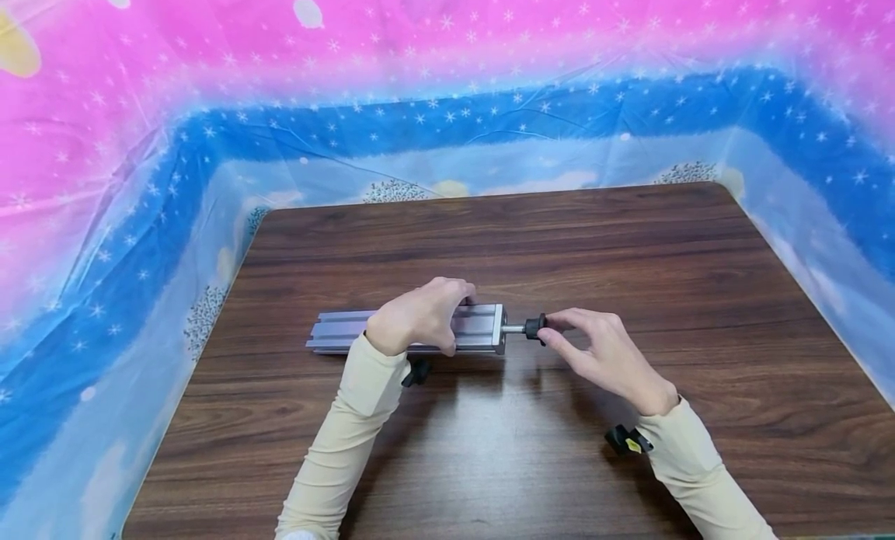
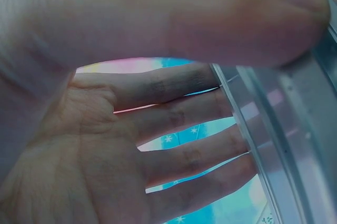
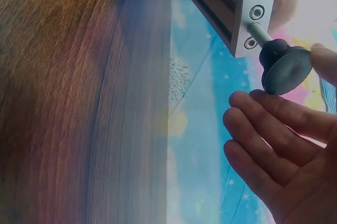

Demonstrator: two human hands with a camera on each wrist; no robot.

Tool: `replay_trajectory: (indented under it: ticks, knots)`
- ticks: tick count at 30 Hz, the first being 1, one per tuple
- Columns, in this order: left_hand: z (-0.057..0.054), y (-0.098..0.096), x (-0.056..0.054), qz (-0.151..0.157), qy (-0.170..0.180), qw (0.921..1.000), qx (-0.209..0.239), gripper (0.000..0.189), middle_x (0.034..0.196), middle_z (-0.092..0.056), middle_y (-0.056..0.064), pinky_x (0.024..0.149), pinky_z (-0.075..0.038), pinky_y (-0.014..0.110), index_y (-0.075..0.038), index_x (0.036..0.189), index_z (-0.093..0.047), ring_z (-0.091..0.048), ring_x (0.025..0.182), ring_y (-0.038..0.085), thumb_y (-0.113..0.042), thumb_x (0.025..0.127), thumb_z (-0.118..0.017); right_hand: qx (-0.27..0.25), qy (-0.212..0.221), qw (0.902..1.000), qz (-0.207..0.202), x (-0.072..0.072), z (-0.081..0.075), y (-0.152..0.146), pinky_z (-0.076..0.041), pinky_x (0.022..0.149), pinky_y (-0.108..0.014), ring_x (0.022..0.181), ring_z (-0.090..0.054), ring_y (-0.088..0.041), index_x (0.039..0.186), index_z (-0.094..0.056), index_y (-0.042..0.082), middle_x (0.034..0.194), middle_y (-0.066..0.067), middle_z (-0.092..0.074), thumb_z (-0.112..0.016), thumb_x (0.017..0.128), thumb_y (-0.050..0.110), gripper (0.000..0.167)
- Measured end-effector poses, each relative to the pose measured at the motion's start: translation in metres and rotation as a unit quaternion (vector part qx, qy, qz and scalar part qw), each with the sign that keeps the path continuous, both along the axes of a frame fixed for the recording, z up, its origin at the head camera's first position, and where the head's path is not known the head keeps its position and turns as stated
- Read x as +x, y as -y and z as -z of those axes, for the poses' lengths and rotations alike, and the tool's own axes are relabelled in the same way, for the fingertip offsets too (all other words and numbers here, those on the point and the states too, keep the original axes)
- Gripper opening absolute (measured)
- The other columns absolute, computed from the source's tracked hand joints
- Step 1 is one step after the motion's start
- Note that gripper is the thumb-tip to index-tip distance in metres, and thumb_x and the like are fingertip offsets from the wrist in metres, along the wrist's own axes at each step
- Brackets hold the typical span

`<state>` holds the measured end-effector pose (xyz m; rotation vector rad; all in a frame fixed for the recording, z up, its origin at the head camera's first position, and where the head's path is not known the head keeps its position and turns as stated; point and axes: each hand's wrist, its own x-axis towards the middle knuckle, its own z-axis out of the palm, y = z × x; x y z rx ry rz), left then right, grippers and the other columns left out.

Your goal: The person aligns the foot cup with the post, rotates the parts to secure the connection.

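Note:
A silver aluminium profile (image 1: 478, 328) with long grooves lies sideways on the table. My left hand (image 1: 419, 316) grips it from above, thumb on the near side and fingers over the far side; the left wrist view shows the thumb across its grooved face. At the profile's right end is a metal end plate (image 3: 243, 31) with two socket screws. A threaded rod (image 3: 259, 34) sticks out of this plate and carries a black levelling foot (image 3: 288, 71) with a round base. My right hand (image 1: 610, 355) pinches the foot's rim between thumb and index finger, the other fingers loosely extended below.
The dark wood-grain table (image 1: 559, 245) spreads around both hands. Pink and blue patterned cloth (image 1: 447, 128) hangs behind it and along its sides. Black wrist devices (image 1: 416, 373) sit below both wrists, near the tabletop.

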<state>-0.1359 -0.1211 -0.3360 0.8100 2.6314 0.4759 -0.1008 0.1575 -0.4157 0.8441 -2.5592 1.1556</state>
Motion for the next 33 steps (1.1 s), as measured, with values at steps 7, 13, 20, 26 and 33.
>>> replay_trajectory:
  ticks: [7, 13, 20, 26, 33]
  knots:
    - [-0.0007, 0.001, 0.0003, 0.001, 0.0, 1.0, 0.006, 0.061, 0.099, -0.064, 0.008, 0.073, -0.049, 0.029, 0.0, 0.12, -0.062, -0.055, 0.084, 0.018, 0.006, 0.062, -0.08, -0.022, -0.092, 0.9951, -0.03, -0.0009, 0.0013, -0.0012, -0.047, 0.103, -0.027, 0.12, -0.064, -0.021, 0.137, -0.062, 0.011, 0.129, -0.005, -0.068, -0.089, 0.075, 0.017, 0.068]
    - [-0.0026, 0.0013, 0.0002, 0.004, -0.001, 1.0, 0.007, 0.061, 0.098, -0.063, 0.007, 0.073, -0.05, 0.029, 0.0, 0.119, -0.062, -0.056, 0.084, 0.018, 0.006, 0.061, -0.08, -0.04, -0.124, 0.9893, -0.067, -0.0029, 0.0019, 0.0003, -0.041, 0.105, -0.014, 0.117, -0.065, -0.019, 0.133, -0.065, 0.01, 0.126, -0.007, -0.069, -0.087, 0.074, 0.005, 0.062]
    - [-0.0014, 0.0012, -0.0003, 0.003, -0.003, 1.0, 0.002, 0.062, 0.098, -0.063, 0.007, 0.073, -0.05, 0.029, 0.0, 0.12, -0.062, -0.055, 0.084, 0.018, 0.005, 0.061, -0.081, -0.038, -0.122, 0.9898, -0.064, -0.0035, 0.0021, 0.0005, -0.043, 0.1, -0.012, 0.109, -0.069, -0.022, 0.129, -0.068, 0.008, 0.121, -0.006, -0.072, -0.086, 0.076, 0.006, 0.056]
    - [-0.001, 0.0015, 0.0, 0.003, 0.0, 1.0, 0.002, 0.06, 0.097, -0.063, 0.007, 0.073, -0.049, 0.029, 0.0, 0.119, -0.062, -0.054, 0.084, 0.018, 0.005, 0.061, -0.081, -0.026, -0.105, 0.9929, -0.049, -0.0029, 0.0031, 0.0003, -0.053, 0.09, -0.02, 0.101, -0.072, -0.019, 0.128, -0.069, 0.008, 0.116, -0.004, -0.074, -0.084, 0.08, 0.011, 0.05]
    - [0.0002, 0.0019, -0.0003, 0.01, -0.005, 0.9999, 0.005, 0.061, 0.096, -0.063, 0.007, 0.073, -0.049, 0.029, 0.0, 0.118, -0.062, -0.055, 0.084, 0.018, 0.005, 0.06, -0.081, -0.015, -0.067, 0.9975, -0.016, -0.0017, 0.0035, 0.0013, -0.057, 0.076, -0.028, 0.087, -0.073, -0.009, 0.117, -0.074, 0.009, 0.101, 0.002, -0.076, -0.081, 0.085, 0.016, 0.034]
